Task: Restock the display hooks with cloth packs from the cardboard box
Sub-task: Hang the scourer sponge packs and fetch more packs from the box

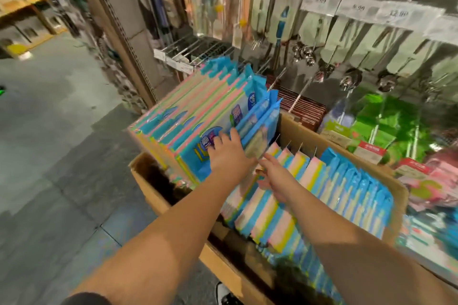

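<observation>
- Our left hand lies flat with straight fingers against the face of the hanging cloth packs, pressing rather than grasping. These packs are bunched at the front of their display hooks, whose tips we cannot see, so if we push unevenly the front ones could slide off and fall.
- Our right hand reaches toward the gap between the hung packs and the cardboard box. Its fingers look loosely extended and seem to hold nothing, but blur keeps us from being certain. A hurried grab here could catch several packs at once.
- The remaining cloth packs in the box stand on edge in a tight row, leaning. Pulling one out may drag its neighbours up or tip the row over.
- The hung bundle already looks crowded. We judge that forcing more on could bend a hook or tear a hang hole.
- Metal scoops hang just above and behind the box. Lifting a pack too high could knock them swinging.
- The box sits against the lower shelf goods. Leaning our weight on its rim may shift it or crush that stock.
</observation>
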